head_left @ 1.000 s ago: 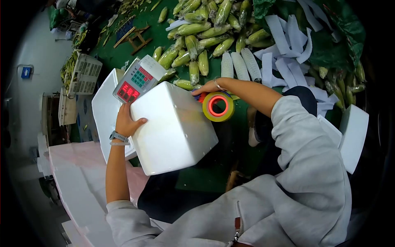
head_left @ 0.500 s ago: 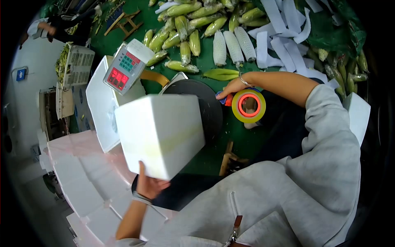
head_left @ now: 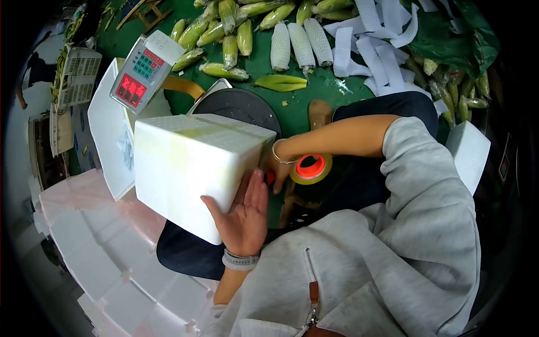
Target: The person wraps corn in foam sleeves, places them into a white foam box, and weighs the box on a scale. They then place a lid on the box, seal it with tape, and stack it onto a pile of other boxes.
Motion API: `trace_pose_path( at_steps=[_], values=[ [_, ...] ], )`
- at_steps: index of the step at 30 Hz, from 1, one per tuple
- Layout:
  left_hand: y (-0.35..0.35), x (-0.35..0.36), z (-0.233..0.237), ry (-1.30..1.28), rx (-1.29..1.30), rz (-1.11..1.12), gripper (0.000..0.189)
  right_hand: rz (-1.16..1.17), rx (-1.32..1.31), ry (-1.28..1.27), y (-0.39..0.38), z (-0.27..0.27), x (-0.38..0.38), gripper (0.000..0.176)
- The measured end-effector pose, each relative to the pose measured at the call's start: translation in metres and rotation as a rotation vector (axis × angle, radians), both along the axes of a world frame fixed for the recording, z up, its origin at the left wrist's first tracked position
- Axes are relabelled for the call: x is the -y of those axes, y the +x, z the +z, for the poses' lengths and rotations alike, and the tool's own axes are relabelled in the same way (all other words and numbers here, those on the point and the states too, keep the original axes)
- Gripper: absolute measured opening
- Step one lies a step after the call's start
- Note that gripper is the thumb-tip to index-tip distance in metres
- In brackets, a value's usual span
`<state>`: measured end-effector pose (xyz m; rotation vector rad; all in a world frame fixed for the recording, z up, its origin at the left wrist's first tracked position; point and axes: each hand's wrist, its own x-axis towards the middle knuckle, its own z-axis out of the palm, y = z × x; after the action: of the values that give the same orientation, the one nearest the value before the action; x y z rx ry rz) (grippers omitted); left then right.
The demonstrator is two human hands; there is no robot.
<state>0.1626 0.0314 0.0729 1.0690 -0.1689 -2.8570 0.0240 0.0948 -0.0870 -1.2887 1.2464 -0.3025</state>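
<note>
A white foam box [head_left: 179,168] stands tilted in front of me, a yellowish strip of tape running over its top. My left hand [head_left: 244,222] lies open with fingers stretched and thumb apart, against the box's near right side. Close by, my right hand [head_left: 278,168] is closed on a tape dispenser at the box's right side. The dispenser's roll of yellow tape [head_left: 312,176] with its orange-red core shows beside the wrist. Its handle is mostly hidden by the fingers.
A scale display [head_left: 143,73] and a round black plate [head_left: 238,106] stand behind the box. An open foam box [head_left: 109,140] is at left, several foam pieces [head_left: 120,247] lower left. Wrapped corn cobs [head_left: 227,53] and white foam strips [head_left: 387,62] lie on the green floor.
My right hand has come down and left with the tape dispenser to the box's side. My left hand has moved from the bottom edge to the right side; the box has turned.
</note>
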Motion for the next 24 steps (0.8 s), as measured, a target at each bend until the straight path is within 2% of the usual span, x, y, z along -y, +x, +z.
trace_pose_path(
  at_steps=[1, 2, 4, 5, 6, 8, 9, 10, 11, 12, 14, 16, 18, 19, 20, 21, 22, 23, 24],
  values=[
    [0.004, 0.000, -0.002, -0.011, 0.001, -0.020, 0.089, 0.158, -0.171, -0.009, 0.007, -0.018, 0.007, 0.074],
    [0.007, 0.000, -0.006, -0.021, -0.004, -0.040, 0.084, 0.162, -0.171, -0.010, -0.003, -0.034, 0.007, 0.074],
    [0.020, -0.008, -0.020, -0.490, -0.016, -0.241, 0.065, 0.011, 0.175, 0.471, -0.049, -0.066, -0.007, 0.074],
    [0.023, -0.008, -0.037, -0.726, -0.148, -0.412, 0.051, -0.110, 0.216, 0.573, -0.080, -0.065, -0.018, 0.072],
    [0.017, -0.008, -0.045, -0.892, -0.163, -0.665, 0.045, -0.232, 0.252, 0.675, -0.113, -0.063, -0.032, 0.070],
    [-0.006, -0.016, -0.072, -0.964, -0.222, -0.967, 0.046, -0.581, 0.266, 0.696, -0.159, -0.090, -0.053, 0.068],
    [-0.014, -0.022, -0.090, -1.041, -0.212, -0.915, 0.047, -0.580, 0.241, 0.696, -0.175, -0.116, -0.062, 0.068],
    [-0.020, -0.025, -0.109, -1.117, -0.194, -0.865, 0.047, -0.806, 0.163, 0.562, -0.186, -0.149, -0.069, 0.067],
    [-0.021, -0.022, -0.127, -1.363, -0.179, -0.801, 0.048, -1.025, 0.090, 0.415, -0.196, -0.166, -0.070, 0.066],
    [-0.021, -0.017, -0.129, -1.457, -0.037, -0.780, 0.051, -1.121, 0.093, 0.312, -0.193, -0.155, -0.068, 0.078],
    [0.002, 0.002, -0.127, -1.547, 0.079, -0.792, 0.048, -1.161, -0.135, 0.236, -0.191, -0.170, -0.052, 0.085],
    [0.028, 0.005, -0.100, -1.510, 0.357, -0.921, 0.043, -1.205, -0.038, 0.144, -0.188, -0.196, -0.035, 0.087],
    [0.083, 0.015, -0.124, -1.711, 0.471, -0.861, 0.041, -1.333, 0.099, 0.097, -0.181, -0.220, -0.024, 0.066],
    [0.107, 0.022, -0.135, -1.691, 0.574, -0.809, 0.040, -1.383, 0.104, 0.023, -0.178, -0.227, -0.021, 0.058],
    [0.123, 0.027, -0.148, -1.585, 0.658, -0.732, 0.039, -1.376, 0.032, 0.012, -0.174, -0.209, -0.015, 0.052],
    [0.136, 0.032, -0.167, -1.445, 0.720, -0.611, 0.039, -1.150, -0.086, 0.036, -0.177, -0.187, -0.008, 0.055],
    [0.147, 0.037, -0.186, -1.255, 0.731, -0.436, 0.039, -1.222, -0.451, 0.155, -0.167, -0.161, 0.001, 0.058],
    [0.153, 0.039, -0.207, -1.012, 0.672, -0.208, 0.040, -1.159, -0.858, 0.060, -0.164, -0.183, 0.010, 0.060],
    [0.151, 0.046, -0.226, -0.791, 0.576, 0.024, 0.041, -0.854, -1.073, 0.213, -0.170, -0.177, 0.031, 0.062]
  ],
)
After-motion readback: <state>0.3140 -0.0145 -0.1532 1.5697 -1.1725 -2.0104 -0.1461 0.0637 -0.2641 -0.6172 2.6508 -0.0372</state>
